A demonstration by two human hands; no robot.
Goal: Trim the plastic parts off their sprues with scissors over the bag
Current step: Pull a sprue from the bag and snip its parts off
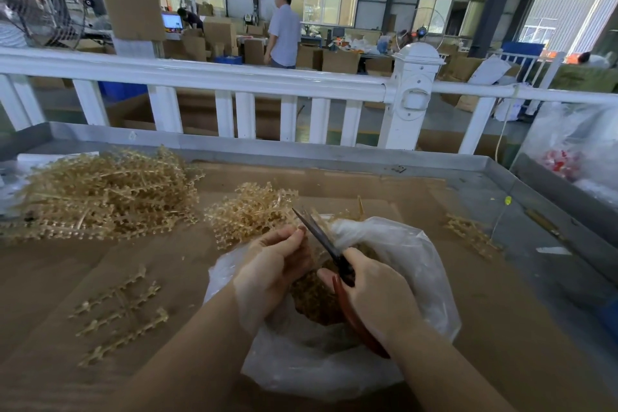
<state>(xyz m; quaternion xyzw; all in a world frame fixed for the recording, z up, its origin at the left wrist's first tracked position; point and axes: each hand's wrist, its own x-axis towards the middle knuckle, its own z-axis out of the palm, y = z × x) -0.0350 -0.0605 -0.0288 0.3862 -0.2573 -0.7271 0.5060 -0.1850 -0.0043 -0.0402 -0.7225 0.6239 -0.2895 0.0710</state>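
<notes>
A clear plastic bag [414, 264] lies open on the brown table, with a heap of cut tan parts [317, 304] inside. My right hand [378, 291] grips red-handled scissors [321, 237], their dark blades pointing up and left over the bag. My left hand [274, 264] pinches a thin tan sprue at its fingertips, right beside the blades; the piece itself is mostly hidden. A mid-sized pile of tan sprues [250, 211] sits just behind the bag. A bigger pile [103, 191] lies at the far left.
A single sprue frame [123, 314] lies on the cardboard at front left, and a few more sprues [471, 234] lie to the right. A metal table rim [267, 147] and a white railing [214, 77] run behind. Plastic bags [575, 150] hang at the right.
</notes>
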